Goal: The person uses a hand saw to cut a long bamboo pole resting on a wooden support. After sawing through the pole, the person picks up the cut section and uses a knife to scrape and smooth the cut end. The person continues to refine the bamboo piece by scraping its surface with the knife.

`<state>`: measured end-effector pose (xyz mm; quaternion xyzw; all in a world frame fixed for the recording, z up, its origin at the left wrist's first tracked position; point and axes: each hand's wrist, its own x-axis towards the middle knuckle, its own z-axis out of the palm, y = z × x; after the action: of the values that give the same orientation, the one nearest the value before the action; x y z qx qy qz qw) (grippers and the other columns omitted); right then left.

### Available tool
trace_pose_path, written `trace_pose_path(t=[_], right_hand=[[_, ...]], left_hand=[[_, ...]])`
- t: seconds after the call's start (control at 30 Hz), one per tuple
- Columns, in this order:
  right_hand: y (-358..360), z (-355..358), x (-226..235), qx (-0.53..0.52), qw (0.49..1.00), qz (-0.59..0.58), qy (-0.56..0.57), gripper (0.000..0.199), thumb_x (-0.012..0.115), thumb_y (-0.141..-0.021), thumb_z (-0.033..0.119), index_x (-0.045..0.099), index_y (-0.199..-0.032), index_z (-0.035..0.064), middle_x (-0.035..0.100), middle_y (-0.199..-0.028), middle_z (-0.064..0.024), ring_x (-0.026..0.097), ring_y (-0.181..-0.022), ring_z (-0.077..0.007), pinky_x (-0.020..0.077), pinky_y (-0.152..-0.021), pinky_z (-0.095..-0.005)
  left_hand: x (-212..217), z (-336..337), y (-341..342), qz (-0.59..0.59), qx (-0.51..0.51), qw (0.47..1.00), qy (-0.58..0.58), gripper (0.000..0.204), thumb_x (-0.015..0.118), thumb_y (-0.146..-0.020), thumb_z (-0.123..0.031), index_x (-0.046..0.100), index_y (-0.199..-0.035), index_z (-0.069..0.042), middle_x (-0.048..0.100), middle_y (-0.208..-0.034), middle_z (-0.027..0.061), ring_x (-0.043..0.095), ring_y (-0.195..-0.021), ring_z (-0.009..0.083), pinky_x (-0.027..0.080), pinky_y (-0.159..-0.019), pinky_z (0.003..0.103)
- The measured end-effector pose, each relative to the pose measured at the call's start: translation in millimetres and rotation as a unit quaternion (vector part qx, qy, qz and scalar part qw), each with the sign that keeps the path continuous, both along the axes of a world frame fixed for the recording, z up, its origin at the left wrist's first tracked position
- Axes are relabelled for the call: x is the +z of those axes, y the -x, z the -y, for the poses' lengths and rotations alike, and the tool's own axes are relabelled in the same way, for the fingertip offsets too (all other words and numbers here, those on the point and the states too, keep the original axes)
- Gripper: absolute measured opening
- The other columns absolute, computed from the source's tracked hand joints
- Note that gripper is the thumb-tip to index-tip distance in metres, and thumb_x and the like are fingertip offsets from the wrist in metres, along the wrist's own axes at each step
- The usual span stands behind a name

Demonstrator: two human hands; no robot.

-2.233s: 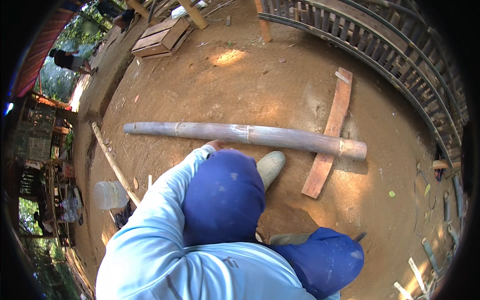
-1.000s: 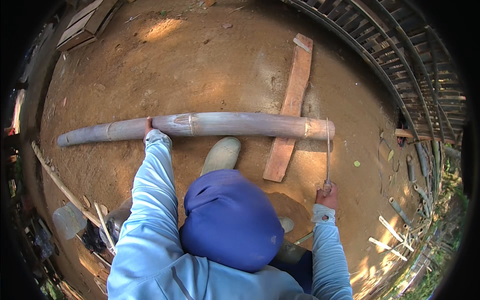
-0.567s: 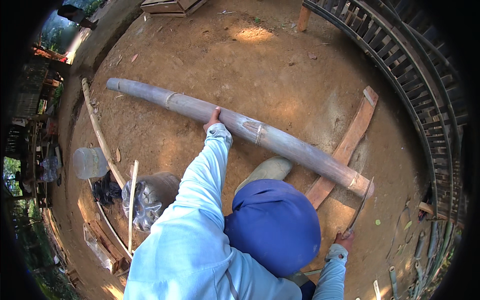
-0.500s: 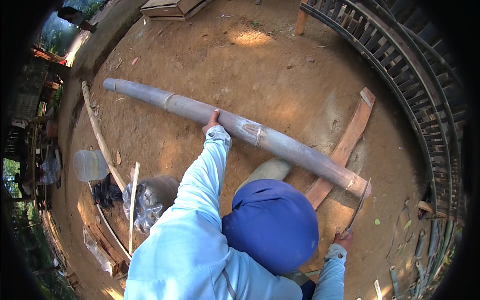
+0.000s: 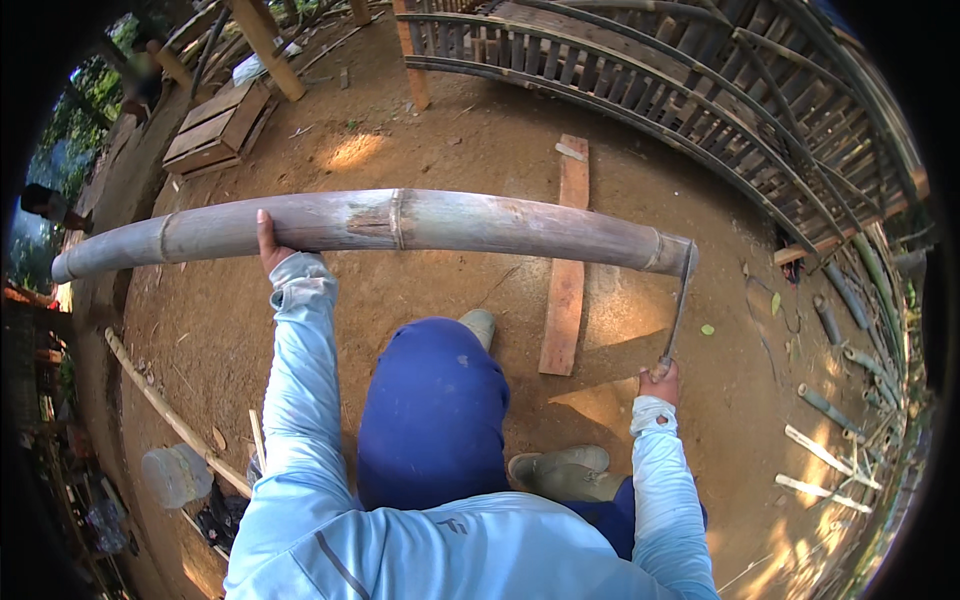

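A thick grey-brown bamboo pole (image 5: 470, 220) with ringed joints stretches across the view from far left to right. My left hand (image 5: 271, 243) is wrapped round its left half, thumb showing on the near side and top; the other fingers are hidden beneath. At the right, my right hand (image 5: 660, 384) is closed on the handle of a machete (image 5: 680, 308). The thin blade points away from me, its upper part against the pole's right end. Under the pole a reddish wooden plank (image 5: 565, 320) lies on the ground, partly covered by it.
A slatted bamboo structure (image 5: 640, 85) curves along the back right. Cut bamboo pieces (image 5: 828, 408) lie at the right. A wooden crate (image 5: 215, 130) sits back left, near a person (image 5: 50, 203). A clear plastic jug (image 5: 176, 474) and a long pale pole (image 5: 165, 408) are at lower left.
The view has swung right, so the pole now runs nearly level across it and looks larger. Both hands keep their holds, and the blade is still at the pole's right end.
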<state>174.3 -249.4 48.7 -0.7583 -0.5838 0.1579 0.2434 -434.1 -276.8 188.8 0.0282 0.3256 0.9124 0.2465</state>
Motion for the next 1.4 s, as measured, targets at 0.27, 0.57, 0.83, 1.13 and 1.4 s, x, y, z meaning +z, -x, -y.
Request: trace_pose_path(t=[0.27,0.57,0.83,1.13,1.4], right_hand=[[10.1,27.4,13.3,-0.039,0.988,-0.146,0.021,0.047,0.076,-0.074,0.021,0.053,-0.112,0.0047,0.062,-0.086,-0.0114,0.061,-0.08,-0.0272,0.0476,-0.076,-0.0392],[33.4,66.3,80.5,-0.108,0.895,-0.424,0.093,0.028,0.071,-0.081,0.017,0.053,-0.103,0.0113,0.052,-0.065,-0.0005,0.046,-0.045,-0.0128,0.0366,-0.04,-0.0321],[31.7,129.2,106.5,-0.099,0.873,-0.476,0.041,0.032,0.068,-0.08,0.009,0.05,-0.107,0.0096,0.048,-0.062,0.0,0.046,-0.043,-0.011,0.0379,-0.037,-0.0289],[34.0,107.3,66.7,-0.137,0.87,-0.473,-0.003,0.028,0.071,-0.076,0.01,0.051,-0.097,0.008,0.044,-0.06,0.0018,0.045,-0.044,-0.01,0.0366,-0.039,-0.0293],[19.7,88.9,73.7,-0.172,0.874,-0.452,0.036,0.026,0.071,-0.077,0.011,0.051,-0.094,0.0079,0.049,-0.059,0.0001,0.046,-0.044,-0.0113,0.0374,-0.041,-0.0301]], left_hand=[[143.3,-4.3,-36.9,-0.136,-0.067,0.984,-0.095,0.045,0.07,-0.081,-0.035,0.058,-0.11,-0.003,0.064,-0.105,0.013,0.062,-0.095,0.0281,0.049,-0.091,0.042],[212.4,-52.5,-119.7,-0.304,0.011,0.943,-0.139,0.047,0.077,-0.074,-0.011,0.054,-0.113,-0.001,0.062,-0.099,0.0086,0.061,-0.09,0.0223,0.049,-0.084,0.036],[202.6,-90.4,-221.7,-0.308,-0.009,0.943,-0.123,0.057,0.082,-0.066,-0.009,0.052,-0.113,0.0,0.061,-0.104,0.0091,0.059,-0.092,0.0215,0.045,-0.086,0.034],[175.1,-100.3,-272.5,-0.318,-0.06,0.94,-0.109,0.051,0.08,-0.069,-0.007,0.053,-0.111,0.002,0.061,-0.102,0.0108,0.06,-0.092,0.022,0.047,-0.084,0.034],[183.1,-98.7,-257.0,-0.362,-0.092,0.922,-0.099,0.052,0.078,-0.072,-0.011,0.052,-0.114,0.005,0.06,-0.104,0.0132,0.059,-0.091,0.0217,0.047,-0.085,0.035]])
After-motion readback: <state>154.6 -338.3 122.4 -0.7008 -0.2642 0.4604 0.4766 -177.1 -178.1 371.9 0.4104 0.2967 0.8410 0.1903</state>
